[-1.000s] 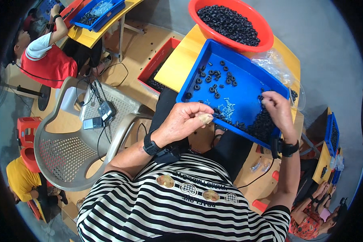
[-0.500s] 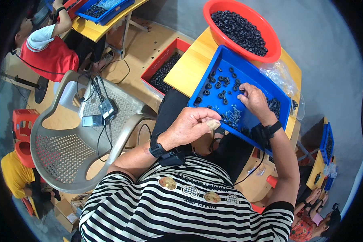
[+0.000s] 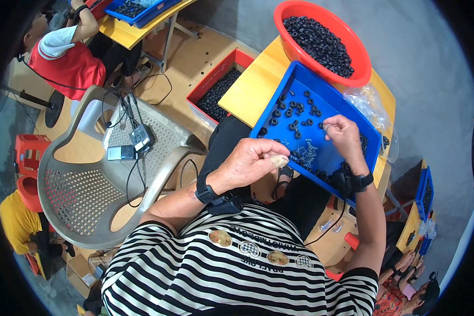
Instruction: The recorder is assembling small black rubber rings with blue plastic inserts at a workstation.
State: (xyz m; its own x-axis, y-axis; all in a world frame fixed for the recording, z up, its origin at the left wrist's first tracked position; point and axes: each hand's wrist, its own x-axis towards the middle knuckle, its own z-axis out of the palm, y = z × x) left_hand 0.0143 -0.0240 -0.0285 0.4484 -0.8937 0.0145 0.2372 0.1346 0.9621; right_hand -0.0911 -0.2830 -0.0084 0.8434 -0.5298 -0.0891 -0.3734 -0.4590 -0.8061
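My left hand [image 3: 245, 167] is held just off the near left edge of a blue tray [image 3: 283, 96]. Its fingers are curled to the thumb, which wears a tan cover [image 3: 279, 160]; anything pinched there is hidden. Over the right part of the tray is my right hand [image 3: 343, 138], fingertips pressed together. Whatever it pinches is too small to make out, and a black ring [image 3: 322, 125] shows beside its fingertips. Loose black rings [image 3: 288, 112] lie across the tray floor, and small shiny metal pieces [image 3: 306, 152] are heaped nearer to me.
A red basin [image 3: 363, 71] full of black rings stands behind the tray on the yellow table [image 3: 243, 94]. Clear plastic bags [image 3: 373, 105] lie at its right. A red box [image 3: 199, 95] of black parts and a grey chair [image 3: 81, 195] are leftward. Other people sit nearby.
My right hand has shifted right and slightly toward me over the tray, and its fingers have drawn in. The left hand stays nearly where it was. The view has moved slightly.
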